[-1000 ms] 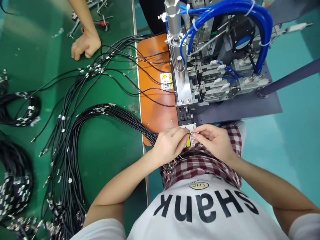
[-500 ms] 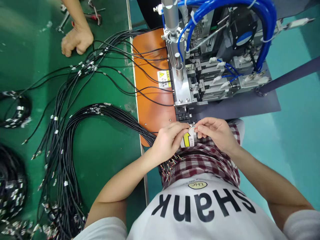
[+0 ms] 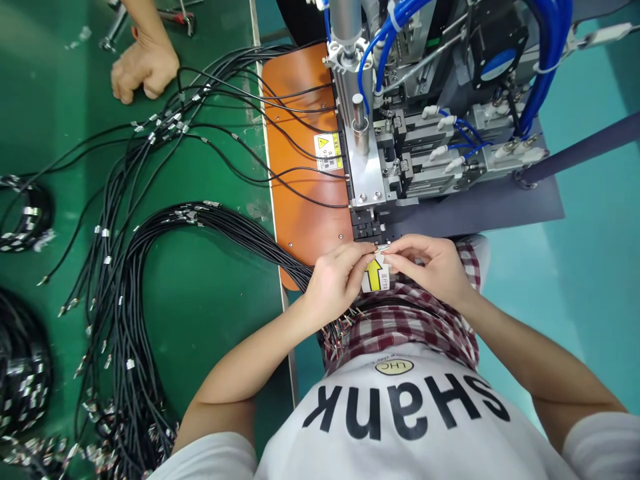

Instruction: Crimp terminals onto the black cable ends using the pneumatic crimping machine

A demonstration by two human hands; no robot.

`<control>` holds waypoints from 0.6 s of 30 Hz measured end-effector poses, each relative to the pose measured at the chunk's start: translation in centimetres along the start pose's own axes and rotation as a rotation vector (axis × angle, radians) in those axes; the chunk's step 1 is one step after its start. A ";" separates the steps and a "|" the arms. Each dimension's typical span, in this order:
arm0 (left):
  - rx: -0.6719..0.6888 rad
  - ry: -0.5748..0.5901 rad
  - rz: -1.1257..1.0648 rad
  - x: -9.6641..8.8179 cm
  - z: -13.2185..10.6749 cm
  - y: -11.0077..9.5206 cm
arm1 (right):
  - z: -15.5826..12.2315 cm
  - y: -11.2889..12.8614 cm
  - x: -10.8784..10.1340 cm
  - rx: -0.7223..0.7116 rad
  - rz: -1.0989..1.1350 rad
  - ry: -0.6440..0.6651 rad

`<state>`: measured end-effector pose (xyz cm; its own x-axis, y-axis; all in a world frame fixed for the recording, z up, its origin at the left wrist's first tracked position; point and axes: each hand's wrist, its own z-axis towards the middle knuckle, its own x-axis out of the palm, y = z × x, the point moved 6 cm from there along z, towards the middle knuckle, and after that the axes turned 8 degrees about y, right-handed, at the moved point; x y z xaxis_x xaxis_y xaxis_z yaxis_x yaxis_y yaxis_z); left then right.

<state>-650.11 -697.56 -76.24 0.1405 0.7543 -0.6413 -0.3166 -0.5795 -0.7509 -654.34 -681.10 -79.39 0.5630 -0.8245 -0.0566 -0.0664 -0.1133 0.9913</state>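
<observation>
My left hand [image 3: 339, 277] is closed in a pinch on the end of a black cable, most of which its fingers hide. Thin pale wires [image 3: 383, 248] show between the two hands. Facing it, my right hand [image 3: 434, 265] pinches those wires between thumb and fingertips. Both hands hover over a white label with a yellow arrow [image 3: 375, 275], at the near end of the machine's feed track [image 3: 367, 230]. Just beyond them stands the wire-processing machine [image 3: 365, 153]. A thick bundle of black cables [image 3: 235, 223] passes below my left wrist, its stripped coloured ends [image 3: 340, 333] by my lap.
An orange plate [image 3: 305, 200] joins the green table [image 3: 210, 300] to the machine, with several cables running across it. Coiled cables [image 3: 23, 360] lie at the left. A co-worker's hand [image 3: 145, 70] rests on the table near some tools [image 3: 177, 20]. Blue air hoses [image 3: 555, 40] arch over the machine.
My right hand's fingers have moved slightly left, closer to my left fingertips, and curled differently around the wires. The view has shifted a little; the co-worker's hand stays on the table.
</observation>
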 end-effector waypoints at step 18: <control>-0.183 -0.030 -0.427 0.3 0.1 1.0 | 0.0 0.1 1.9 -0.063 -0.078 -0.082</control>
<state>-650.43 -697.89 -77.15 0.1944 0.9442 -0.2657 -0.0653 -0.2579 -0.9640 -653.34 -682.67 -79.37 0.4945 -0.8576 -0.1412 0.0287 -0.1462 0.9888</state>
